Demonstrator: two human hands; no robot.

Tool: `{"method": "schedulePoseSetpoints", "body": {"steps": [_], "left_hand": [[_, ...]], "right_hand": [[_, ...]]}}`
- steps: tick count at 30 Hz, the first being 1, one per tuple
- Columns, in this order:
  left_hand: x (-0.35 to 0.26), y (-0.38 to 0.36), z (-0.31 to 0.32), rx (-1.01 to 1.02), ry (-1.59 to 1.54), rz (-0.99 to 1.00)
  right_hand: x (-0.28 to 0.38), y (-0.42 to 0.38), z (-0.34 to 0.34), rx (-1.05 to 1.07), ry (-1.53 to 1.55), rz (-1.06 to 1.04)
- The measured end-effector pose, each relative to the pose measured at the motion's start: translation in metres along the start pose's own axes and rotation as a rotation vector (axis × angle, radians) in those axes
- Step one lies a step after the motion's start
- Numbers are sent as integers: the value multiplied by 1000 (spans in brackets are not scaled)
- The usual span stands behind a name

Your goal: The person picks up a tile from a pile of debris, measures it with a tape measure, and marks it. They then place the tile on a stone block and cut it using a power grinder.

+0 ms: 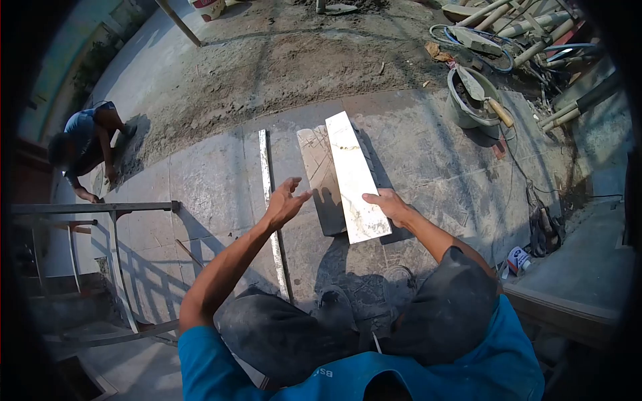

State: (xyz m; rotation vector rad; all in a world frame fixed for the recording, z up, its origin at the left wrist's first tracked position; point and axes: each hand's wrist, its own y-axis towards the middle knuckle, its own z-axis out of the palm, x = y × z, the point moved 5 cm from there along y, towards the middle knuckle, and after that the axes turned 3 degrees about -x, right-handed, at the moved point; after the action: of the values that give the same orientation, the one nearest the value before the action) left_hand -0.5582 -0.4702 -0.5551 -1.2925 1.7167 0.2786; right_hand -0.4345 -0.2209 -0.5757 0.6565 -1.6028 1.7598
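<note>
A long white tile strip [353, 170] with faint brownish veins lies at a slant, partly over a grey-brown block-like piece [313, 155] with scored lines on its top. My right hand [393, 206] grips the strip's right edge near its close end, thumb on top and fingers hidden along the side. Left of the grey-brown piece, my left hand [286, 202] is raised with fingers apart, holding nothing; its shadow falls on that piece. A long, narrow measuring strip [277, 250] with marks lies on the paving by my left forearm.
A bucket [461, 110] holds a trowel [469, 83] at the right. Beyond lies sandy soil [294, 73]; pipes [491, 13] and a hose are heaped far right. A metal frame [114, 247] stands left, near a crouching person [90, 137]. A white can [519, 259] lies right.
</note>
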Motion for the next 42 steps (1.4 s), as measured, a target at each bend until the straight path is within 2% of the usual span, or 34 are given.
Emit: {"method": "schedulePoseSetpoints", "body": {"steps": [2, 4, 6, 8, 10, 11, 14, 15, 16, 17, 19, 20, 22, 24, 26, 28, 30, 31, 32, 33, 36, 38, 39, 40, 41, 42], "left_hand": [[-38, -13, 7, 212, 172, 10], [-50, -21, 20, 397, 234, -50], [-70, -40, 21, 601, 404, 65], [-86, -85, 9, 895, 643, 65], [-82, -141, -9, 1175, 936, -114], [-58, -169, -14, 1248, 957, -112], [-61, -228, -48, 1255, 1060, -136], [-53, -242, -52, 1244, 1059, -137], [-49, -249, -55, 1079, 1092, -30], [-50, -249, -54, 912, 1117, 74], [-51, -250, -47, 842, 1123, 47], [-53, -250, -46, 786, 1129, 18], [-57, -256, -32, 823, 1103, -2], [-61, -261, -17, 853, 1079, -24], [-54, -269, 2, 1068, 1083, -28], [-48, -272, 14, 1147, 1030, -32], [-60, -270, 25, 1344, 832, 39], [-83, -257, 24, 1444, 767, -38], [-83, -247, 22, 1450, 765, -22], [-87, -233, 23, 1304, 583, 66], [-106, -185, 22, 817, 93, 201], [-129, -155, 20, 587, -67, -2], [-134, -139, 28, 541, -182, -132], [-133, -131, 42, 495, -302, -267], [-127, -123, 62, 408, -460, -243], [-121, -114, 82, 317, -619, -216]], "right_hand": [[2, 13, -2, 22, -12, -30], [6, 14, -6, 19, -30, 69], [11, 8, -15, -20, -98, 127], [4, 7, -29, -58, -158, 189], [-13, 16, -54, -190, -247, 259], [-10, 13, -57, -163, -203, 223], [-44, 55, -80, -63, -240, 198], [-56, 66, -89, -171, -271, 175], [-38, 51, -83, -296, -328, 69], [-44, 59, -87, -256, -322, 60], [-51, 70, -92, -215, -313, 59], [-51, 68, -92, -260, -300, 61], [-53, 65, -90, -303, -287, 79], [-41, 64, -90, -452, -390, 13], [-34, 68, -80, -475, -459, 24], [-35, 75, -75, -444, -590, 80], [-23, 51, -76, -511, -520, 141], [-29, 43, -87, -536, -408, 208], [-31, 36, -98, -564, -297, 262], [-62, 56, -130, -718, -389, 178], [-64, 10, -166, -708, -346, 170], [-50, -26, -160, -606, -185, 32], [-37, -44, -150, -608, -197, 22], [-22, -62, -129, -481, -140, -57], [-6, -80, -105, -349, -87, -130], [13, -98, -84, -344, -107, -134]]}}
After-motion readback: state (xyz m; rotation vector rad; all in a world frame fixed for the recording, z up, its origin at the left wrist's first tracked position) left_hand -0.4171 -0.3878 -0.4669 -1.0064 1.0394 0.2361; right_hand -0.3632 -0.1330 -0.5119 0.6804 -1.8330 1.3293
